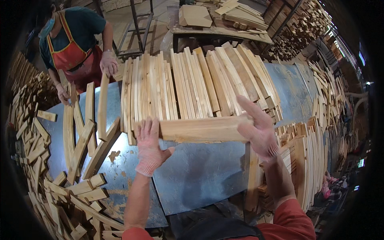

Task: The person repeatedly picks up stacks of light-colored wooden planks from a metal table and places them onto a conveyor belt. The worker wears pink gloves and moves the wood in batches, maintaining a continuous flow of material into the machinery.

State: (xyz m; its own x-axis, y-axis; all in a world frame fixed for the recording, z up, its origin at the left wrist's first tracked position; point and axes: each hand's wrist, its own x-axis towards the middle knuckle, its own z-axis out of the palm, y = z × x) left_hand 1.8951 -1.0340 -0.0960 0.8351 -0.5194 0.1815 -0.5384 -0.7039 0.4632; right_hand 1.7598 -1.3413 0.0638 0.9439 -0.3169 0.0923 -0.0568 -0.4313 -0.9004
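A flat wooden plank point(204, 129) lies crosswise along the near ends of a row of wooden slats point(188, 84) on a metal-topped table. My left hand point(149, 146), in a pale knit glove, is at the plank's left end, fingers stretched forward and thumb apart below its near edge. At the other end, my gloved right hand point(259, 132) is slightly blurred, fingers extended and thumb spread. Its palm is beside the plank end; whether it touches is unclear. The slats stand side by side, their near ends close to the plank.
Across the table point(200, 168), a person in a red apron point(76, 56) handles wooden strips point(103, 108) with gloved hands. Loose offcuts point(40, 140) pile up at left. Stacked strips point(304, 160) stand at right. Behind is a bench point(224, 34) with a cardboard box point(195, 16).
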